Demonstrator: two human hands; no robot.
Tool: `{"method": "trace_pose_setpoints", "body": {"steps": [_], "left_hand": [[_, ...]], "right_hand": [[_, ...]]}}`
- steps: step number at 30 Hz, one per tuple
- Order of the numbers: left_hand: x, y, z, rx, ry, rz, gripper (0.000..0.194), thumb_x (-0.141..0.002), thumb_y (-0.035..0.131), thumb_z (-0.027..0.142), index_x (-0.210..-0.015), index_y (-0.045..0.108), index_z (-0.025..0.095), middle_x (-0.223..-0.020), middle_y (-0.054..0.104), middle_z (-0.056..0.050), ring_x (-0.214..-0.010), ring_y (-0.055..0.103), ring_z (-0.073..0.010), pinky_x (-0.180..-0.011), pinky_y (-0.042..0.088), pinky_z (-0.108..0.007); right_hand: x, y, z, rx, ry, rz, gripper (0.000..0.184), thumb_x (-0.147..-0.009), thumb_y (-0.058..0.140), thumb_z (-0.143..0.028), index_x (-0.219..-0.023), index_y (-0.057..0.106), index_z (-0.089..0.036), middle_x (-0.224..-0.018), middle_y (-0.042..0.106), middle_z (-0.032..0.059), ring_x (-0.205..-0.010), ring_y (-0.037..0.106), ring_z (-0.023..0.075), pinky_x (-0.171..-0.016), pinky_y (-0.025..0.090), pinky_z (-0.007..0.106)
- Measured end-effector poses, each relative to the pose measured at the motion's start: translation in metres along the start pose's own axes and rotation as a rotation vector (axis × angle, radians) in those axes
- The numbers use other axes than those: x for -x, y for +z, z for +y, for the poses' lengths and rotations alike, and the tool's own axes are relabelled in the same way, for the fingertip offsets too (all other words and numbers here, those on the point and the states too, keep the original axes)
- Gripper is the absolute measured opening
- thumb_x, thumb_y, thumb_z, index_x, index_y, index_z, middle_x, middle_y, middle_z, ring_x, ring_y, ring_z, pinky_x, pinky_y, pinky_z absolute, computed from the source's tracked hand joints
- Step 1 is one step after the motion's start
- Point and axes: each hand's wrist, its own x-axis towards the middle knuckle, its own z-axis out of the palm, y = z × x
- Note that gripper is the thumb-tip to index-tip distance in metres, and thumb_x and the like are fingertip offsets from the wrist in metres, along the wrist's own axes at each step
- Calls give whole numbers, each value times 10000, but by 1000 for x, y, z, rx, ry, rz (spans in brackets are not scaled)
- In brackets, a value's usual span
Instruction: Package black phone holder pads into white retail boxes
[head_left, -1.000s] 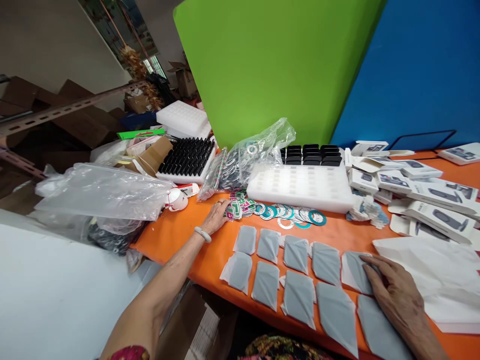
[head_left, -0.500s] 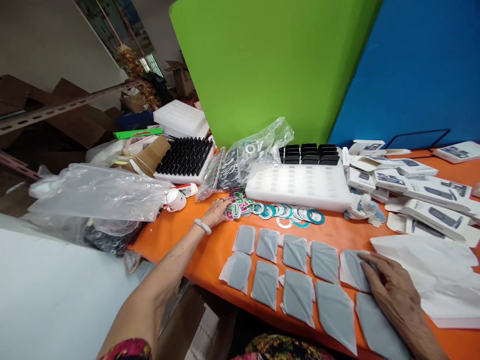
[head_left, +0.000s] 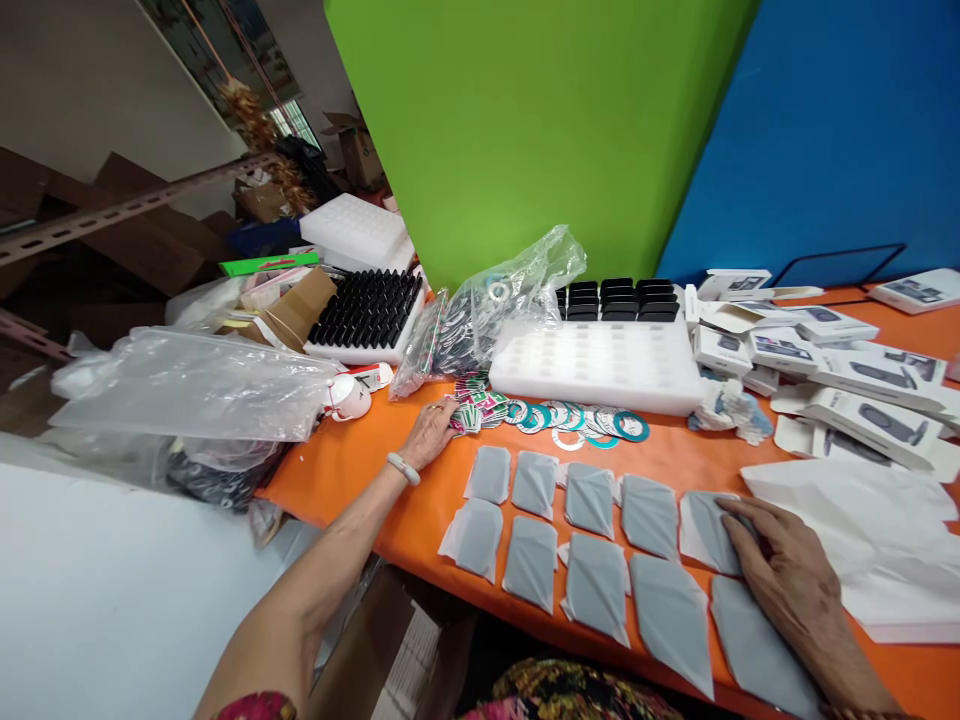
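Note:
My left hand, with a pale bangle on the wrist, reaches to a heap of small green, pink and white packets on the orange table; its fingers curl onto the heap's left edge. My right hand lies flat, fingers spread, on a grey pouch at the right end of two rows of several grey pouches. A line of teal and white rings lies just behind the pouches.
A white foam tray with black parts stands behind the rings. Clear plastic bags and another tray of black parts sit at the left. White product boxes and white sheets fill the right. Green and blue panels stand behind.
The view has shifted slightly. My left hand's fingers have worked a little at the packet heap. My right hand has stayed on the grey pouch.

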Motion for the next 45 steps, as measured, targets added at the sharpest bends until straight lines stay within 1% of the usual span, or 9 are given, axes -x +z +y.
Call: {"method": "trace_pose_setpoints", "body": {"steps": [7,12,17,20,25,28,34,38,45], "left_hand": [[-2,5,2,-26,13,68,359,-778,589,62,-1107,546,200,-1354,495,-135,-1296,410,-293,-1068,311,-496],[0,4,-1,-35,-4,65,303,-756,574,37,-1004,588,212,-1209,572,-110,-1153,503,-278,-971,394,-455],[-1,0,-3,-18,-11,87,202,-756,561,64,-897,604,202,-1128,571,-122,-1063,515,-293,-916,403,-451],[-4,-3,-2,-3,-18,86,129,-777,550,97,-850,594,194,-983,592,-117,-979,531,-295,-886,403,-442],[-6,-12,-3,56,-35,46,74,-806,565,171,-872,585,200,-856,609,-59,-872,555,-246,-848,415,-375],[-11,-19,-8,118,-70,18,29,-804,581,214,-829,579,199,-804,612,-21,-791,562,-205,-756,430,-314],[-30,-28,-19,227,-180,-3,100,-748,611,230,-698,540,182,-614,543,38,-616,514,-153,-595,382,-261],[-38,-31,-18,274,-225,6,116,-691,638,215,-652,534,182,-568,506,50,-578,477,-143,-568,348,-260],[-39,-42,-25,422,-269,7,124,-623,668,249,-643,568,178,-570,544,37,-597,487,-140,-567,360,-250]], "right_hand": [[0,2,1,2,0,12,396,-865,394,-451,-968,658,-176,-994,649,140,-949,611,308,-841,491,474],[-1,2,0,-20,-2,21,383,-867,410,-438,-954,663,-164,-987,654,146,-942,614,301,-844,492,466],[-2,0,-2,-34,-13,43,347,-880,424,-399,-961,667,-165,-995,657,144,-955,615,283,-847,497,446],[-2,0,-1,-36,-5,29,321,-878,442,-383,-969,668,-175,-1008,654,138,-968,611,275,-860,493,439],[0,0,-2,-38,5,34,332,-885,435,-391,-982,666,-174,-1024,652,137,-996,602,282,-874,484,447],[0,0,-4,-52,2,45,324,-882,430,-392,-967,660,-181,-1009,658,129,-979,606,279,-870,481,448],[-1,0,-5,-48,-10,50,332,-888,417,-393,-965,655,-175,-983,657,127,-967,609,277,-870,476,437],[0,2,-2,-50,-16,61,319,-886,425,-395,-966,656,-189,-988,656,114,-963,613,268,-858,487,425],[1,5,4,8,-54,76,367,-894,408,-416,-975,669,-171,-988,661,140,-932,620,290,-817,499,446]]}}
